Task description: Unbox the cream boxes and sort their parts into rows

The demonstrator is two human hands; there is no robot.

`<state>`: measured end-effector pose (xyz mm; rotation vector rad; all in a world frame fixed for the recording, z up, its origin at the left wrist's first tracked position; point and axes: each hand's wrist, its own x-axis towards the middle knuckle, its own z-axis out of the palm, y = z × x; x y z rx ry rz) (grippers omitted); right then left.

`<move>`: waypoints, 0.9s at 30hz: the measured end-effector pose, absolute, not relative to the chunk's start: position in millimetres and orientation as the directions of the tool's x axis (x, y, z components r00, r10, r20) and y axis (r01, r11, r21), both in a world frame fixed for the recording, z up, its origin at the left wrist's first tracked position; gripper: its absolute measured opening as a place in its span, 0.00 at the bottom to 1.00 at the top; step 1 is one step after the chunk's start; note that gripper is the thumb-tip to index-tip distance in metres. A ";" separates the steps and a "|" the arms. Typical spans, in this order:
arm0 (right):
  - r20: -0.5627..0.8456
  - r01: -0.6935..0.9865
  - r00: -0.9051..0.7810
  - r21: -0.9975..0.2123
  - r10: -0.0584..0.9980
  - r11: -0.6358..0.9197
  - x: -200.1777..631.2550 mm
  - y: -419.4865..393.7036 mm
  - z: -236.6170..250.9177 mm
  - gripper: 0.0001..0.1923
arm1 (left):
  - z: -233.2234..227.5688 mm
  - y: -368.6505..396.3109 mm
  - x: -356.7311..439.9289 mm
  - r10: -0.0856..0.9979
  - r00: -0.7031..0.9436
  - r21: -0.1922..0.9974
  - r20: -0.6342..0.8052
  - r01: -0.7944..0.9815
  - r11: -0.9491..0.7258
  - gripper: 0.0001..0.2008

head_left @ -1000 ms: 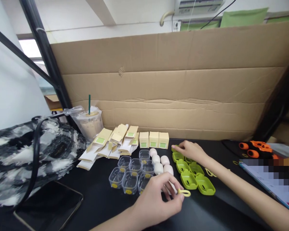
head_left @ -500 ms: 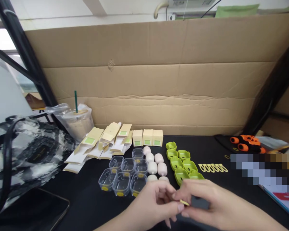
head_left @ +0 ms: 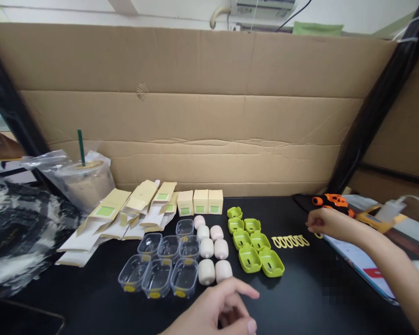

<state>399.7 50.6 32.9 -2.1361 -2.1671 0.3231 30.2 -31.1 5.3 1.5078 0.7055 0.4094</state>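
Note:
My left hand [head_left: 223,307] is low in the middle of the head view, fingers apart and holding nothing, just in front of the pale rounded blocks [head_left: 206,271]. Over on the right, my right hand [head_left: 323,221] has its fingers closed together close above the table. A small yellow ring [head_left: 318,236] shows right under it; what the fingertips hold is hidden. To its left lies a row of several pale-yellow rings [head_left: 290,241]. Several lime-green open cases [head_left: 249,259] stand in two columns between the rings and the blocks.
Clear plastic cups [head_left: 184,277] with yellow labels stand left of the blocks. Behind are small cream boxes [head_left: 200,201] and flattened packets [head_left: 112,202]. An iced drink [head_left: 87,184] in a bag, orange binoculars [head_left: 335,200] and a lit phone [head_left: 356,267] lie at the sides.
My hands have parted: the right one has moved away to the far right, and the left one has opened. The small yellow piece is no longer between them. The view has turned right.

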 end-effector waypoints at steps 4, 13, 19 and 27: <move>-0.217 0.989 0.003 -0.145 0.976 -0.036 396.8 50.7 23.4 0.10 | 5.3 -29.6 30.5 0.652 0.730 0.976 -0.204 0.207 0.074 0.24; -0.022 0.994 -0.045 -0.100 0.999 0.042 365.7 50.0 41.5 0.09 | 4.5 -30.8 31.6 0.641 0.744 0.974 -0.188 0.225 0.023 0.21; 0.251 0.916 -0.331 -0.144 0.910 0.373 268.4 85.0 63.7 0.12 | 0.8 -33.3 32.1 0.637 0.759 0.982 -0.136 0.187 -0.012 0.15; 0.289 0.830 -0.483 -0.148 0.826 0.537 182.6 148.9 61.0 0.16 | 15.0 -38.6 31.0 0.677 0.715 0.978 -0.175 0.207 0.035 0.13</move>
